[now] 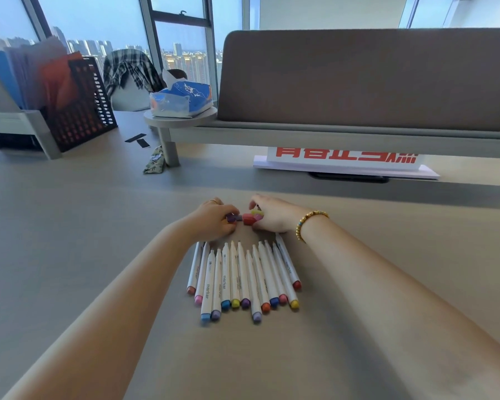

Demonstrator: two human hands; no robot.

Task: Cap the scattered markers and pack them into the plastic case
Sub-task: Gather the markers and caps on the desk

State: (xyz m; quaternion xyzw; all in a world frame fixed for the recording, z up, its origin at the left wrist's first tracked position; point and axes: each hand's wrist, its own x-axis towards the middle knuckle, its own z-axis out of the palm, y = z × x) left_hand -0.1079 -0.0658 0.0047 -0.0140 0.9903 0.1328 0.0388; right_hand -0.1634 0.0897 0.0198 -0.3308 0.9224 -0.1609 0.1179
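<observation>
Several white markers (243, 280) lie side by side on the beige desk (70, 241), coloured ends toward me and bare tips pointing away. Just beyond the tips, my left hand (214, 220) rests on the desk with its fingers curled over small purple caps (233, 217). Facing it, my right hand (272, 216) is closed over a cluster of caps, with a red cap (248, 219), a pink one and a yellow one showing between the fingers. No plastic case is in view.
A raised shelf with a grey divider panel (358, 82) runs across the back. Under it lies a white sign with red characters (347, 160). A tissue pack (182, 99) sits on a round stand, and a black mesh file holder (81, 111) stands at the left.
</observation>
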